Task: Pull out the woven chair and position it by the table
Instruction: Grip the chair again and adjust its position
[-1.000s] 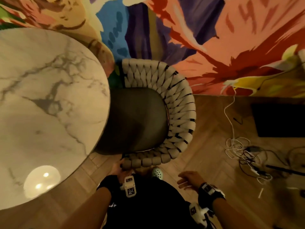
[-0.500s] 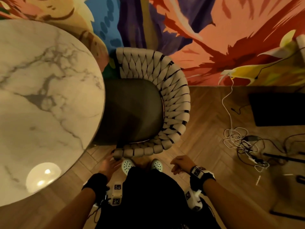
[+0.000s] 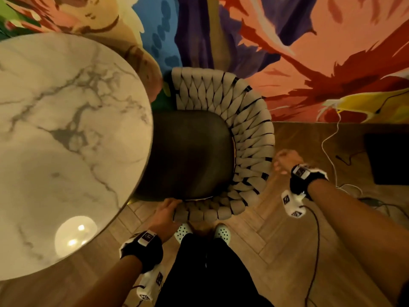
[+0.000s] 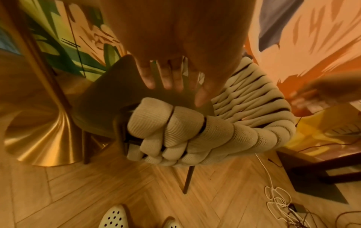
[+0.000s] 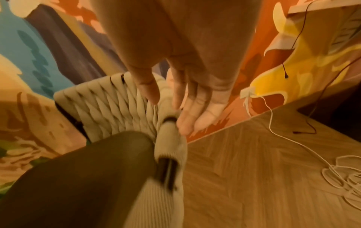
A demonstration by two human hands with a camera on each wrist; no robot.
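Observation:
The woven chair (image 3: 250, 138) has a beige braided back and a dark seat (image 3: 190, 156); the seat's left part sits under the round marble table (image 3: 66, 140). My left hand (image 3: 167, 210) lies at the near end of the woven arm. In the left wrist view its fingers (image 4: 166, 77) are straight, held just over the braided end (image 4: 175, 123) and the seat. My right hand (image 3: 284, 159) hovers close by the chair's right rim, blurred. From the right wrist its fingers (image 5: 187, 100) show spread and straight beside the woven rim (image 5: 170, 138), gripping nothing.
A painted mural wall (image 3: 309, 52) stands right behind the chair. White and dark cables (image 3: 329, 138) trail over the wood floor at the right, near a dark box (image 3: 387, 160). The table's gold base (image 4: 43, 138) stands left of the chair. My feet in white clogs (image 3: 182, 231) are just behind it.
My left hand has come up from beside my leg onto the near end of the woven arm. My right hand has swung forward and up to the chair's right rim.

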